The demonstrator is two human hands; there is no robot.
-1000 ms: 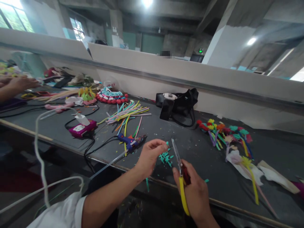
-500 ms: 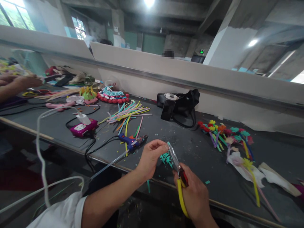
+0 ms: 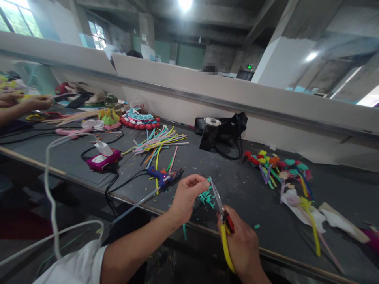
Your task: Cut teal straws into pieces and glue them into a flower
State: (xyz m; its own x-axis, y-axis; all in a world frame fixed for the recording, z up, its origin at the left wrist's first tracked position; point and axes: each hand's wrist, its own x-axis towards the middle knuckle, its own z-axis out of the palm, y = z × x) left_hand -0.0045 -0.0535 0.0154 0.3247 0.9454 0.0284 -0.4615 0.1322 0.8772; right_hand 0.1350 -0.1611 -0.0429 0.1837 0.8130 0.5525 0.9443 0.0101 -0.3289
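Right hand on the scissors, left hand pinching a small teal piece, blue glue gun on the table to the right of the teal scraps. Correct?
Not quite: the blue glue gun lies to the left of the teal scraps, as the head view shows. The rest holds: right hand on the scissors, left hand pinching a small teal piece.

The small teal strip (image 3: 209, 179) is mostly hidden by the left hand (image 3: 185, 198). The yellow-and-red-handled metal scissors (image 3: 223, 232) are partly covered by the right hand (image 3: 241, 238). A co-worker's forearm (image 3: 9, 114) is cut off at the left edge, a purple object (image 3: 370, 239) at the right.
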